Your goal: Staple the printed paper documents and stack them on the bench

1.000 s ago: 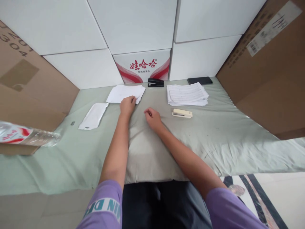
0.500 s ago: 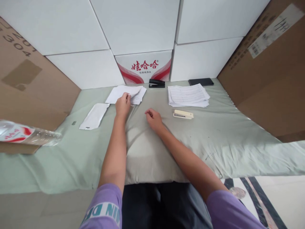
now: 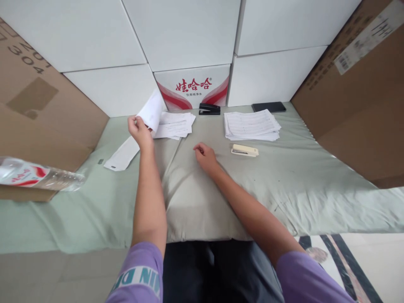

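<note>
Left hand (image 3: 139, 131) raised a little above the surface (image 3: 303, 185), fingers pinched on the edge of a single white sheet (image 3: 151, 110), which curls upward and leans back over the small paper pile (image 3: 175, 124) just beside it. Right hand (image 3: 205, 155) resting on the cloth near the middle, fingers loosely curled, holding nothing.

Judging by the layout: one sheet lifted clear of the small pile, not yet set down anywhere. Several sheets left in that pile. A thicker printed stack (image 3: 251, 125) lying well to the right, squared and untouched by either hand. Black stapler (image 3: 209, 109) at the back, between the two lots of paper, close to the printed carton (image 3: 192, 87); cream stapler (image 3: 244, 150) just in front of the thick stack, near the right hand but apart from it. Neither stapler in use. A flat white envelope-like sleeve (image 3: 121, 154) lying left of the raised arm, partly hidden by it, contents impossible to tell.

Early in the handling, then: a sheet picked up, nothing fastened or sorted that shows. Dark phone (image 3: 269, 107) behind the thick stack; water bottle (image 3: 38, 176) on its side at far left.
</note>
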Available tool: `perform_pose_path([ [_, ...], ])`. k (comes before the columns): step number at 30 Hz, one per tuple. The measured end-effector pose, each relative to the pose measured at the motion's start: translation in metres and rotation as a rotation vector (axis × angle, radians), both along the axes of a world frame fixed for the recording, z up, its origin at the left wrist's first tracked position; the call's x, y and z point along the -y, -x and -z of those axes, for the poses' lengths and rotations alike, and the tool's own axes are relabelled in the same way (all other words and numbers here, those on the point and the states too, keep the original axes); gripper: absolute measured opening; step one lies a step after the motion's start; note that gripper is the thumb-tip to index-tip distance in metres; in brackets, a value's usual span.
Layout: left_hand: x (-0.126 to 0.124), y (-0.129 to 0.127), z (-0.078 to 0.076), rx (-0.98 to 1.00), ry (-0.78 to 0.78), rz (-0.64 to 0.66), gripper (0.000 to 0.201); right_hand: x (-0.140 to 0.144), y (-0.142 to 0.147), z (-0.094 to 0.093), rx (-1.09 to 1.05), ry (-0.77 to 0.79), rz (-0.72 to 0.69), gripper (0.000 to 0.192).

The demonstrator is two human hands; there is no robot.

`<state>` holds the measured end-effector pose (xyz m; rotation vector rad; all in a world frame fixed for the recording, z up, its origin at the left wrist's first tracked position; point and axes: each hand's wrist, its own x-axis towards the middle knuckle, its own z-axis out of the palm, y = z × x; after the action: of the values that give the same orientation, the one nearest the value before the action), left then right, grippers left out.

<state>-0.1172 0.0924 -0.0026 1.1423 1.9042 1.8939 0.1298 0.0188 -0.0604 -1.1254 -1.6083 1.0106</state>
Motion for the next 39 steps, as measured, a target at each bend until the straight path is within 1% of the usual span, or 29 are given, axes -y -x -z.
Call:
perform_pose_path([
  [1, 0.001, 0.001, 0.002, 0.035, 0.032, 0.037, 0.029, 0.0, 0.0, 0.0, 0.0, -0.001, -0.002, 0.017],
  [2, 0.003, 0.001, 0.004, 0.028, 0.075, 0.051, 0.03, 0.0, 0.0, 0.0, 0.004, 0.001, -0.002, 0.017],
  [3, 0.005, 0.0, 0.007, -0.026, 0.131, 0.04, 0.029, 0.0, 0.0, 0.0, 0.01, 0.004, -0.001, 0.017],
  [4, 0.008, 0.0, 0.009, -0.127, 0.201, -0.001, 0.026, 0.0, 0.0, 0.0, 0.014, 0.006, 0.0, 0.017],
  [5, 0.01, -0.001, 0.011, -0.237, 0.282, -0.071, 0.021, 0.001, 0.001, 0.0, 0.015, 0.008, 0.002, 0.017],
  [6, 0.013, -0.001, 0.013, -0.335, 0.371, -0.149, 0.022, 0.001, 0.001, 0.0, 0.013, 0.012, 0.002, 0.017],
  [7, 0.016, -0.001, 0.014, -0.407, 0.466, -0.21, 0.029, 0.001, 0.001, 0.0, 0.008, 0.018, 0.001, 0.017],
  [9, 0.02, -0.001, 0.017, -0.479, 0.619, -0.245, 0.045, 0.001, 0.0, 0.0, 0.003, 0.025, -0.003, 0.016],
  [10, 0.021, 0.0, 0.018, -0.496, 0.657, -0.237, 0.048, 0.001, 0.0, 0.0, 0.002, 0.028, -0.006, 0.016],
  [13, 0.021, -0.001, 0.021, -0.54, 0.671, -0.217, 0.051, 0.001, 0.0, -0.001, -0.005, 0.028, -0.014, 0.016],
  [18, 0.02, -0.001, 0.022, -0.506, 0.744, -0.213, 0.059, 0.003, 0.0, -0.002, 0.011, 0.016, -0.01, 0.017],
  [21, 0.02, -0.002, 0.021, -0.556, 0.659, -0.283, 0.058, 0.003, 0.0, -0.001, 0.012, 0.015, -0.015, 0.017],
  [23, 0.019, -0.003, 0.019, -0.592, 0.589, -0.302, 0.057, 0.002, 0.0, 0.0, 0.006, 0.011, -0.018, 0.017],
  [26, 0.014, -0.003, 0.019, -0.59, 0.527, -0.254, 0.057, 0.002, -0.001, 0.001, -0.014, 0.011, -0.026, 0.017],
  [27, 0.012, -0.002, 0.019, -0.58, 0.515, -0.229, 0.054, 0.002, -0.001, 0.001, -0.018, 0.012, -0.027, 0.017],
  [30, 0.006, 0.002, 0.02, -0.545, 0.456, -0.142, 0.035, 0.002, -0.001, 0.001, -0.021, 0.012, -0.027, 0.017],
  [32, 0.002, 0.005, 0.02, -0.52, 0.342, -0.086, 0.025, 0.002, -0.001, 0.001, -0.01, 0.006, -0.025, 0.017],
  [35, 0.001, 0.004, 0.016, -0.443, 0.087, -0.005, 0.019, 0.002, -0.001, 0.0, 0.0, 0.007, -0.028, 0.017],
  [37, 0.002, 0.0, 0.009, -0.379, -0.067, 0.062, 0.016, 0.002, -0.001, -0.001, 0.003, 0.015, -0.028, 0.017],
  [39, 0.006, -0.004, -0.002, -0.312, -0.152, 0.13, 0.018, 0.002, -0.002, -0.002, 0.003, 0.022, -0.027, 0.017],
])
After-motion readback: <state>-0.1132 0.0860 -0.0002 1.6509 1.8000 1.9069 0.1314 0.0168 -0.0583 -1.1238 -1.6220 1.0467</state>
